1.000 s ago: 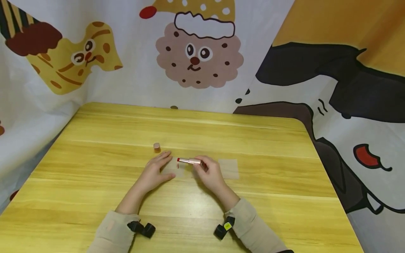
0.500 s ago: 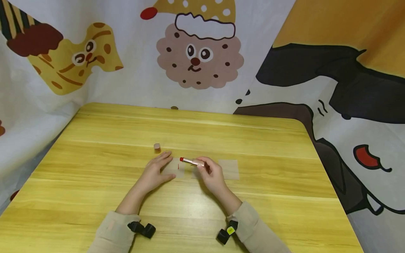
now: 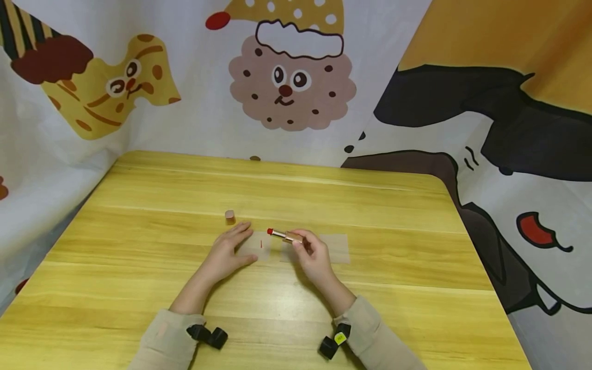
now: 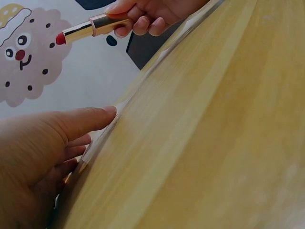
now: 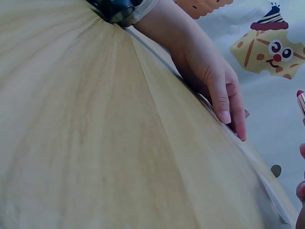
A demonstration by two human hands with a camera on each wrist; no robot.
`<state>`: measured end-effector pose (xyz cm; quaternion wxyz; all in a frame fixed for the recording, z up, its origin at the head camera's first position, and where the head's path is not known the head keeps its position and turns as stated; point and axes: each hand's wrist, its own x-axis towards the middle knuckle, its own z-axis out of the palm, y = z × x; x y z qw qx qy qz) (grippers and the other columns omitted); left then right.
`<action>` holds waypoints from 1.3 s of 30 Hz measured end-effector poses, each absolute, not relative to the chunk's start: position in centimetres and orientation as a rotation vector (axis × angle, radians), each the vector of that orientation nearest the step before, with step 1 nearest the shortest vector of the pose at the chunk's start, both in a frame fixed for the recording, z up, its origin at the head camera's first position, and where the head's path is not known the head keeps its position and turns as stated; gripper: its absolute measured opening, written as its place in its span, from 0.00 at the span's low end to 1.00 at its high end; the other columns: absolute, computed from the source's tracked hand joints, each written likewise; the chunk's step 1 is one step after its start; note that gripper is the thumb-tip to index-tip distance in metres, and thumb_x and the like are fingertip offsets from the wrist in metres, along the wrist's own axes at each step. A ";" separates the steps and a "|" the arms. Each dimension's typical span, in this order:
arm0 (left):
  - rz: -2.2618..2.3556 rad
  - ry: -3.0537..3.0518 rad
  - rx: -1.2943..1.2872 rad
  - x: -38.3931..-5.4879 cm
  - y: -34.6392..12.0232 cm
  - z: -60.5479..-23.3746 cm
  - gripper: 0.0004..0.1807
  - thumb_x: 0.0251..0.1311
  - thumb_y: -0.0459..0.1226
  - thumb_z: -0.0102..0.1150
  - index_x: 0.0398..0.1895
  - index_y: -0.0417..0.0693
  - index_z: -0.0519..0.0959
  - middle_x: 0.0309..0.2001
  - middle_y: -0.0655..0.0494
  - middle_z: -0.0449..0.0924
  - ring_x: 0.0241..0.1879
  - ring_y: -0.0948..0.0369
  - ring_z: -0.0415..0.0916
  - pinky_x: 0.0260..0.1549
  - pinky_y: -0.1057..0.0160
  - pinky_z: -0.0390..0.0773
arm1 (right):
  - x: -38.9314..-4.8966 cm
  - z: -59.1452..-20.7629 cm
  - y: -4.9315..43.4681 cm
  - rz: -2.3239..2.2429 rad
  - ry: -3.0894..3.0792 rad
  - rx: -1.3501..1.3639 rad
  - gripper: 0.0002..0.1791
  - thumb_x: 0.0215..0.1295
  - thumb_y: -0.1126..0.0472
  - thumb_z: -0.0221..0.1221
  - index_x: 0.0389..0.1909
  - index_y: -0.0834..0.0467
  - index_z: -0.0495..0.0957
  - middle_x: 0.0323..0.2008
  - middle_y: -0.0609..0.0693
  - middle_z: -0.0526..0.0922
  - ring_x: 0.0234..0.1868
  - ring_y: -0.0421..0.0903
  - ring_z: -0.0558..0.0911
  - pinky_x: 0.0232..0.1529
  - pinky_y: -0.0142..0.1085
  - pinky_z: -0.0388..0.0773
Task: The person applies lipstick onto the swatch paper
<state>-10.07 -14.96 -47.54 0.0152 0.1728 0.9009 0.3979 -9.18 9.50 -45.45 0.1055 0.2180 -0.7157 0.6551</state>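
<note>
My right hand (image 3: 316, 259) pinches a lipstick (image 3: 279, 235) between thumb and fingers, its red tip pointing left and raised above the table. In the left wrist view the lipstick (image 4: 78, 32) shows a gold tube with the red bullet out. My left hand (image 3: 227, 253) rests with fingers and thumb spread on a thin translucent sheet of paper (image 3: 264, 253). A short red line (image 3: 261, 244) is drawn on that sheet, right of the left thumb and fingers. Just beyond the left fingertips stands the lipstick's cap (image 3: 229, 217).
More thin paper lies to the right: one sheet (image 3: 287, 253) partly under the right hand, another (image 3: 339, 248) just past it. The wooden table (image 3: 393, 216) reaches back to a cartoon-printed curtain (image 3: 185, 128). Black wrist cameras (image 3: 217, 337) sit at both cuffs.
The right hand has drawn the lipstick rightward and up, away from the red line, which is now uncovered. The left hand has stayed in place on the paper.
</note>
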 end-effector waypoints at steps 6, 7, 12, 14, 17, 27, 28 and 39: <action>1.241 2.819 0.528 -10.0 -14.8 -47.4 0.40 0.51 0.43 0.72 0.65 0.36 0.68 0.70 0.46 0.60 0.70 0.48 0.51 0.65 0.41 0.49 | -9.5 -45.8 9.7 1.966 -2.091 0.613 0.10 0.64 0.77 0.54 0.45 0.75 0.75 0.36 0.66 0.79 0.28 0.39 0.71 0.25 0.26 0.70; 1.240 2.822 0.525 -10.0 -14.7 -47.3 0.40 0.51 0.43 0.72 0.65 0.36 0.68 0.70 0.46 0.60 0.70 0.48 0.51 0.64 0.41 0.50 | -9.3 -45.4 9.8 1.963 -2.095 0.607 0.10 0.63 0.78 0.54 0.45 0.76 0.74 0.35 0.67 0.79 0.28 0.39 0.71 0.25 0.26 0.69; 1.255 2.839 0.538 -9.9 -14.2 -47.1 0.41 0.51 0.45 0.72 0.66 0.37 0.68 0.69 0.45 0.61 0.69 0.47 0.53 0.64 0.40 0.52 | -8.7 -43.8 10.2 1.961 -2.100 0.596 0.10 0.62 0.80 0.53 0.45 0.79 0.73 0.35 0.70 0.77 0.28 0.37 0.70 0.25 0.25 0.69; 1.290 2.835 0.555 -10.0 -14.0 -47.0 0.41 0.51 0.45 0.72 0.66 0.37 0.67 0.69 0.45 0.60 0.69 0.47 0.53 0.64 0.41 0.52 | -8.7 -43.8 10.5 1.949 -2.099 0.601 0.10 0.62 0.81 0.53 0.45 0.79 0.73 0.35 0.71 0.77 0.29 0.37 0.70 0.26 0.24 0.69; 1.339 2.829 0.599 -10.1 -13.6 -46.8 0.42 0.51 0.44 0.72 0.67 0.38 0.66 0.69 0.45 0.60 0.69 0.48 0.54 0.64 0.42 0.53 | -8.7 -43.9 11.0 1.932 -2.100 0.597 0.10 0.62 0.81 0.53 0.44 0.79 0.73 0.36 0.71 0.78 0.29 0.37 0.71 0.26 0.24 0.69; 1.376 2.765 0.709 -10.4 -11.9 -46.5 0.41 0.52 0.44 0.71 0.68 0.39 0.65 0.69 0.47 0.61 0.69 0.49 0.54 0.65 0.45 0.54 | -8.8 -44.2 12.6 1.916 -2.088 0.552 0.10 0.60 0.83 0.53 0.43 0.79 0.73 0.35 0.71 0.78 0.28 0.37 0.72 0.26 0.24 0.70; 1.373 2.765 0.725 -10.4 -11.7 -46.5 0.41 0.52 0.45 0.71 0.67 0.39 0.66 0.69 0.47 0.61 0.69 0.49 0.54 0.65 0.46 0.54 | -8.8 -44.3 12.7 1.915 -2.087 0.549 0.10 0.60 0.83 0.53 0.43 0.80 0.73 0.35 0.71 0.78 0.28 0.38 0.72 0.26 0.24 0.70; 1.303 2.778 0.811 -10.7 -9.8 -46.5 0.42 0.52 0.48 0.70 0.67 0.38 0.66 0.69 0.45 0.61 0.68 0.48 0.55 0.65 0.44 0.54 | -8.6 -44.4 14.4 1.893 -2.067 0.532 0.11 0.60 0.84 0.52 0.44 0.80 0.73 0.33 0.69 0.77 0.27 0.38 0.71 0.25 0.25 0.69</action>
